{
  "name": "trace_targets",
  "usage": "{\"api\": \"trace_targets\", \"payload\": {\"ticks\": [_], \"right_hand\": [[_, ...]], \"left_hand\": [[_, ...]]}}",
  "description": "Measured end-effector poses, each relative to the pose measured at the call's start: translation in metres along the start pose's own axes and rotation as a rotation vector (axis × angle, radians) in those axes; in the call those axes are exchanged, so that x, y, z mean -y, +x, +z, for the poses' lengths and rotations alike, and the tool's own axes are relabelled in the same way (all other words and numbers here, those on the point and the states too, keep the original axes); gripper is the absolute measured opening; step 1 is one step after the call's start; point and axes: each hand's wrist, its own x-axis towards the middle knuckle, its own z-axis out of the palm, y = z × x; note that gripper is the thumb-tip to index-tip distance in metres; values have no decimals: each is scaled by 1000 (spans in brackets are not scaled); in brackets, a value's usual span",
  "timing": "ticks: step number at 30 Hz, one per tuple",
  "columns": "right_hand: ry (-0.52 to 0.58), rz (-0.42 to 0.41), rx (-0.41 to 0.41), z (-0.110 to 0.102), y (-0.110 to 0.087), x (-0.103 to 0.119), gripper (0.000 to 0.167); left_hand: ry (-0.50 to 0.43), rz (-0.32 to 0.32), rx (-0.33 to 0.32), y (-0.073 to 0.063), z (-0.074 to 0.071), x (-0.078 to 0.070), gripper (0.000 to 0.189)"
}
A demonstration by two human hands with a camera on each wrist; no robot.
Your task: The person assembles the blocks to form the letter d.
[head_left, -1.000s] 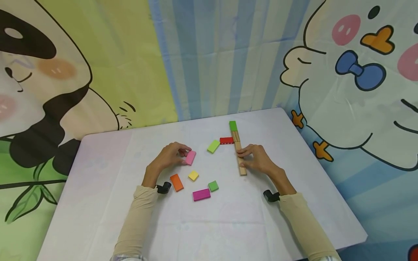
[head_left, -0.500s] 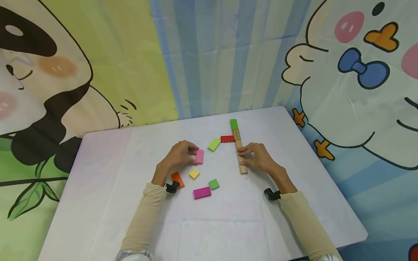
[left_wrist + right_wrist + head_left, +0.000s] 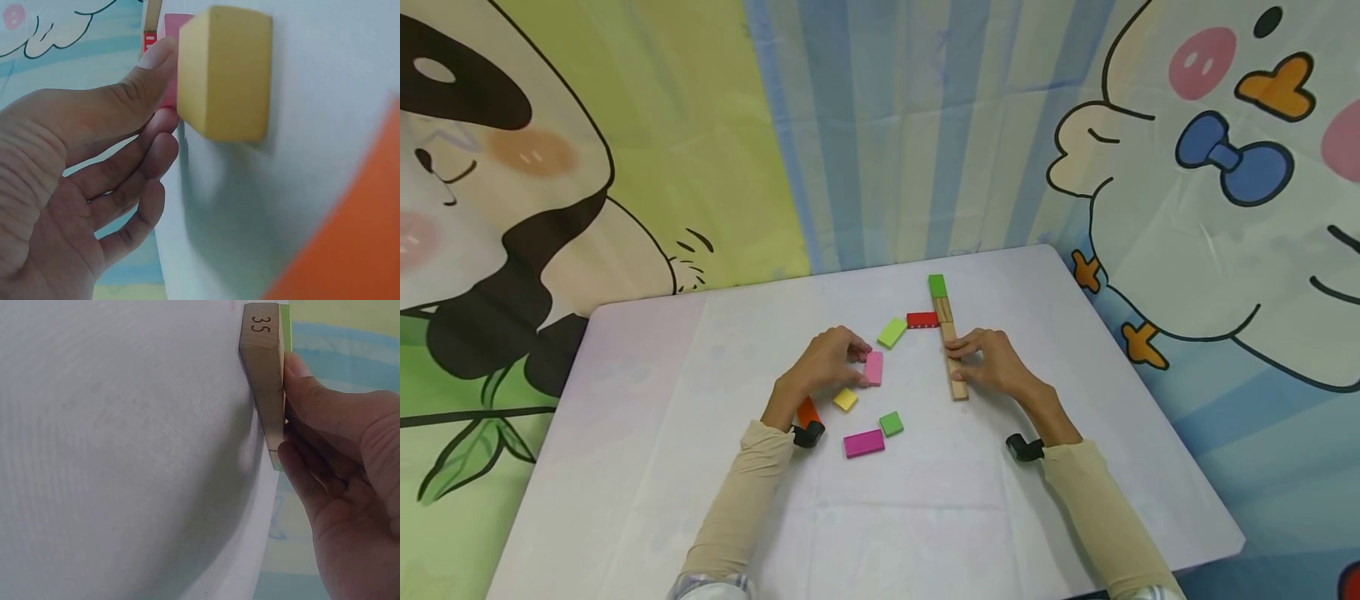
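Note:
My left hand (image 3: 831, 358) pinches a pink block (image 3: 874, 368) between thumb and fingertips, low over the table's middle. In the left wrist view a yellow block (image 3: 234, 75) stands in front of part of the pink one, and the lower fingers curl loosely. My right hand (image 3: 992, 362) keeps thumb and fingertips on a wooden block (image 3: 958, 390) at the near end of a straight row. The right wrist view shows that block's end (image 3: 260, 325), marked 35. More wooden blocks (image 3: 943, 310) and a green block (image 3: 937, 285) continue the row away from me.
A red block (image 3: 922, 320) touches the row's left side, with a lime block (image 3: 892, 333) at its left. Nearer lie a small green block (image 3: 891, 423), a magenta block (image 3: 864, 443) and an orange block (image 3: 807, 412), partly hidden by the left wrist. The white table (image 3: 925, 533) meets printed cloth behind.
The left hand has carried the pink block rightward, toward the row, and slightly nearer over the last half second. The right hand has stayed on the wooden block.

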Motion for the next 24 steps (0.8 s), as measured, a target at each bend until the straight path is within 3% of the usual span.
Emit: {"api": "trace_targets", "payload": {"ticks": [5,13,24], "right_hand": [[12,-1,1,0,-1,1,39],[10,1,0,0,-1,0,38],[13,13,-6,0,0,-1,38]], "left_hand": [[28,-9,8,4,2,-6,56],[68,52,32,10,1,-9,54],[101,49,30,17,0,-10,54]]}}
